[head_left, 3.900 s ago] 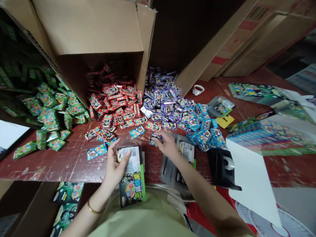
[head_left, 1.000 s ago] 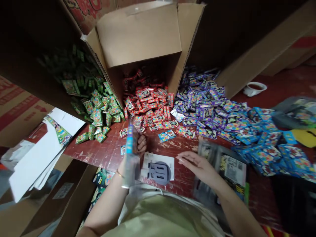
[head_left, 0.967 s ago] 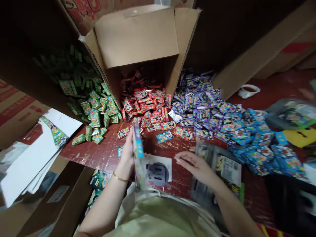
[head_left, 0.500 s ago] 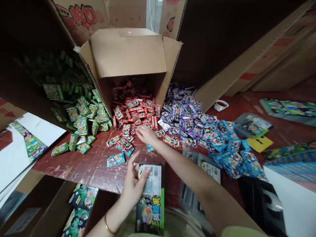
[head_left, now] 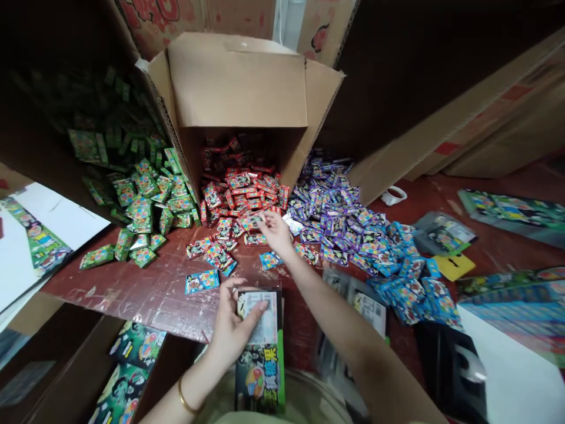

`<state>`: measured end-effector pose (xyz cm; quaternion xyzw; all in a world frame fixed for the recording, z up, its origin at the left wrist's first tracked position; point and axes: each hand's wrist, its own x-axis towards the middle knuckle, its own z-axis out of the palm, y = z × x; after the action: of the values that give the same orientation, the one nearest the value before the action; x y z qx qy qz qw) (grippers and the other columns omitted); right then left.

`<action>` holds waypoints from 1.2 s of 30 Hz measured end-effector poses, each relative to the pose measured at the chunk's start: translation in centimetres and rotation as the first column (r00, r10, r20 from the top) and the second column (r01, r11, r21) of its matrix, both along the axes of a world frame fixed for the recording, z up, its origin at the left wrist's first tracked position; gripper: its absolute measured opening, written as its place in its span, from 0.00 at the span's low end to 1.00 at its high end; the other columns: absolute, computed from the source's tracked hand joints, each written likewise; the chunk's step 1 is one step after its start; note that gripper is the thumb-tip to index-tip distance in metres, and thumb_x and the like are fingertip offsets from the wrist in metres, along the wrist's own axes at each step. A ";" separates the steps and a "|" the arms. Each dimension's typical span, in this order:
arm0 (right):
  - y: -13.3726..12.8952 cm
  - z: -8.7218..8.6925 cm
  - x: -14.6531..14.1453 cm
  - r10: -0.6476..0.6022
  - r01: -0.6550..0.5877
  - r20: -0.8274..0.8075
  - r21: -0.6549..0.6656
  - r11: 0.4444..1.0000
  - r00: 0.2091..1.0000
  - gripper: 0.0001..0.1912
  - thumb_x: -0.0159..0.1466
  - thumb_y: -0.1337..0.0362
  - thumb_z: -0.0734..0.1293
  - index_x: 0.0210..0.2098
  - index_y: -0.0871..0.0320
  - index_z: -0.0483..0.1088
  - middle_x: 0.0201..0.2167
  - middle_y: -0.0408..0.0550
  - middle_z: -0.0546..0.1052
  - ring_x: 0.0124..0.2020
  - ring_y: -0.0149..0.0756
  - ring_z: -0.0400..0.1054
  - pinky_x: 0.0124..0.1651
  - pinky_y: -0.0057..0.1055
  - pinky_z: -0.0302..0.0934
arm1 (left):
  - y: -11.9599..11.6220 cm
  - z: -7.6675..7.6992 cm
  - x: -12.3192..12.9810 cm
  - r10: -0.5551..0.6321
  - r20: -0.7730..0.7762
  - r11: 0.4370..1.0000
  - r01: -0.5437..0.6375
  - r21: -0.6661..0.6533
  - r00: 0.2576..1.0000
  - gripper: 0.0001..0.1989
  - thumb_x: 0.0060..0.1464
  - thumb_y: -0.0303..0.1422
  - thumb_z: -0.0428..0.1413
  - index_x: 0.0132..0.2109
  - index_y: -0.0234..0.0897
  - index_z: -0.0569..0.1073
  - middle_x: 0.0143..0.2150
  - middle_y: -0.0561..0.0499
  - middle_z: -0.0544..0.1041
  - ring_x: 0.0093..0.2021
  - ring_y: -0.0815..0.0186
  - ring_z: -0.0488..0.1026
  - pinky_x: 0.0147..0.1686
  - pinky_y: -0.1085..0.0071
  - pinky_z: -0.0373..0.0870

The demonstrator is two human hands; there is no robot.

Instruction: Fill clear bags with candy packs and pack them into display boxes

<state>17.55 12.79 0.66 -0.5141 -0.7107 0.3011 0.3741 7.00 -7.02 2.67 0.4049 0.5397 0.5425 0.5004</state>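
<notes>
My left hand [head_left: 233,330] holds a black and green printed pouch [head_left: 260,383] upright near the table's front edge. Its thumb presses on the white label with the fingers curled round the upper left side. Farther out, my right hand [head_left: 277,232] pinches a small red candy packet [head_left: 251,222] by its right end, just in front of the heap of red packets [head_left: 247,191]. Loose red packets [head_left: 219,257] lie left of that hand, with a blue packet [head_left: 202,281] nearer to me. Another blue packet [head_left: 270,259] lies just below my right wrist.
Green packets [head_left: 141,215] spill from the left carton, purple packets [head_left: 329,206] from the right one. Blue packets [head_left: 410,282] are heaped at right, near flat pouches [head_left: 445,229], a yellow card [head_left: 453,266] and a white cup [head_left: 392,195]. An open box with printed packs [head_left: 139,347] stands below left.
My right hand has drawn back slightly from the red heap, and a red packet now shows between its fingers. My left hand still holds the pouch, its fingers more curled. The view has shifted slightly.
</notes>
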 end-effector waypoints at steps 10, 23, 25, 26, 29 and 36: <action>-6.1 8.1 9.2 0.410 -0.491 -0.349 -0.183 0.852 0.842 0.10 0.62 0.60 0.67 0.41 0.58 0.75 0.39 0.48 0.79 0.37 0.31 0.73 0.42 0.30 0.68 | 0.8 -0.5 1.5 -0.082 -0.033 0.996 0.083 0.037 0.996 0.27 0.49 0.34 0.65 0.50 0.42 0.58 0.43 0.49 0.74 0.44 0.62 0.75 0.45 0.65 0.70; -10.0 7.2 8.2 0.533 -0.563 -0.182 -0.229 0.794 0.826 0.13 0.55 0.66 0.75 0.40 0.60 0.76 0.46 0.51 0.76 0.41 0.33 0.71 0.44 0.34 0.67 | -0.3 0.0 2.7 -0.128 0.059 0.992 0.126 0.030 0.990 0.28 0.48 0.33 0.64 0.48 0.44 0.54 0.39 0.50 0.77 0.40 0.60 0.79 0.41 0.64 0.74; -11.0 6.0 8.6 0.486 -0.531 -0.261 -0.147 0.834 0.834 0.09 0.54 0.65 0.75 0.35 0.58 0.78 0.52 0.51 0.73 0.49 0.35 0.70 0.53 0.38 0.64 | -0.3 -0.1 2.3 -0.100 0.039 0.995 0.099 0.031 0.994 0.28 0.48 0.33 0.65 0.48 0.44 0.55 0.40 0.51 0.77 0.38 0.61 0.79 0.40 0.64 0.75; -11.6 5.5 8.8 0.464 -0.517 -0.296 -0.133 0.845 0.835 0.07 0.55 0.64 0.75 0.34 0.57 0.78 0.52 0.51 0.74 0.51 0.36 0.70 0.56 0.39 0.62 | -0.3 -0.2 2.2 -0.093 0.030 0.995 0.092 0.032 0.995 0.28 0.48 0.33 0.65 0.49 0.44 0.55 0.40 0.51 0.76 0.37 0.61 0.79 0.39 0.64 0.75; -13.1 4.6 9.1 0.429 -0.515 -0.363 -0.184 0.837 0.827 0.05 0.56 0.62 0.74 0.31 0.57 0.78 0.47 0.50 0.78 0.52 0.37 0.71 0.56 0.39 0.63 | -0.1 -0.1 1.9 -0.105 -0.020 0.994 0.106 0.036 0.994 0.29 0.47 0.34 0.65 0.51 0.43 0.58 0.43 0.49 0.76 0.40 0.60 0.79 0.38 0.65 0.76; -10.5 3.7 13.2 0.037 -0.082 -0.286 -0.148 0.986 0.957 0.11 0.57 0.56 0.71 0.26 0.56 0.76 0.39 0.49 0.81 0.41 0.37 0.75 0.46 0.33 0.69 | 0.6 0.1 2.2 -0.153 -0.036 0.988 0.152 -0.007 0.988 0.24 0.48 0.36 0.65 0.47 0.43 0.61 0.36 0.54 0.75 0.32 0.65 0.77 0.31 0.71 0.75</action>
<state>30.70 2.24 4.33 -0.4722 -0.6391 0.4381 0.4203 9.17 -6.43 2.81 0.4537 0.5176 0.4939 0.5314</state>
